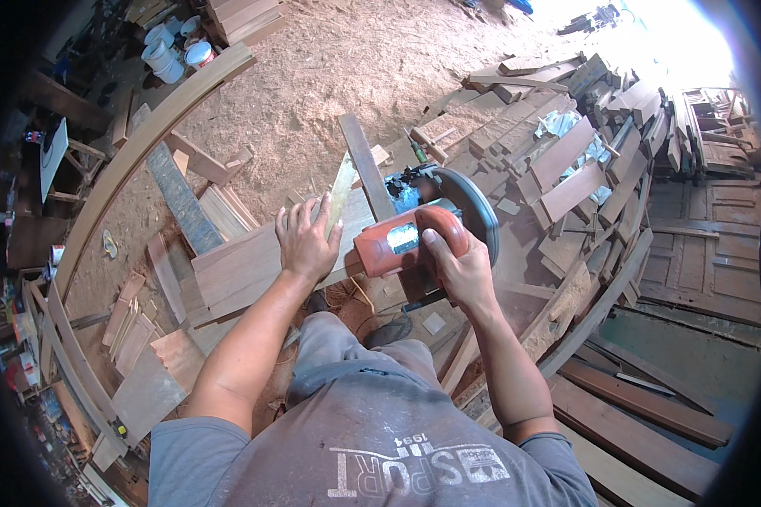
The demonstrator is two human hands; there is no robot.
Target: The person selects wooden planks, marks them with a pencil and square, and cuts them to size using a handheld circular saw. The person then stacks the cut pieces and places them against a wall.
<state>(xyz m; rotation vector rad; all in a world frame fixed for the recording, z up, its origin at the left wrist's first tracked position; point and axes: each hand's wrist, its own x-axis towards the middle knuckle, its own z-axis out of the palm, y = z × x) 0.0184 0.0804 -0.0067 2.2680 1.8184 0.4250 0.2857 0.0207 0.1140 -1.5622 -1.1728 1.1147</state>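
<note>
My left hand (309,245) rests with fingers spread on a wide light wooden board (241,266) and against a narrow pale strip (342,186), whose near end is partly hidden by the fingers. My right hand (455,262) is closed round the handle of an orange-red power saw (385,248) with a dark round part (482,211) on its right side. A narrow brown board (359,156) reaches away from beside the saw, crossing the wide board. The blade and cutting edge are not visible.
Stacked offcuts and planks (566,160) fill the right side, beside panelled doors (706,253). A long curved-looking beam (135,148) runs along the left, near white buckets (165,63). Sawdust covers the ground (296,76) ahead. More boards (161,389) lie at lower left.
</note>
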